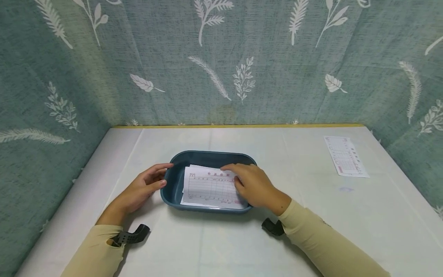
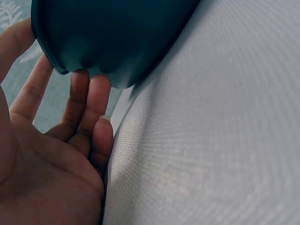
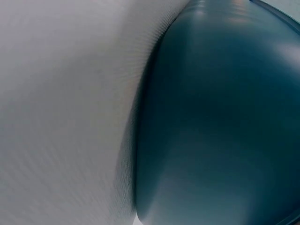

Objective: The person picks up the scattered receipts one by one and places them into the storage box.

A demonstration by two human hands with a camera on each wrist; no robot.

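A dark blue oblong plastic basin (image 1: 173, 200) stands on the white-covered table, with several printed receipt slips (image 1: 211, 188) stacked flat inside it. My left hand (image 1: 140, 188) is at the basin's left end, its fingertips touching the outside wall and rim, as the left wrist view shows closely. Over the basin's right end reaches my right hand (image 1: 254, 184), index finger and thumb spread apart above the slips' right side. Its other fingers are hidden. In the right wrist view only the basin's outer wall (image 3: 220, 117) and the tablecloth appear, without the hand.
Another printed slip (image 1: 346, 157) lies alone on the table (image 1: 294, 154) at the far right. Green leaf-patterned cloth (image 1: 221, 69) hangs behind and at both sides. A yellow strip (image 1: 173, 126) runs along the table's back edge. Black wrist mounts (image 1: 133, 235) stick out from both sleeves.
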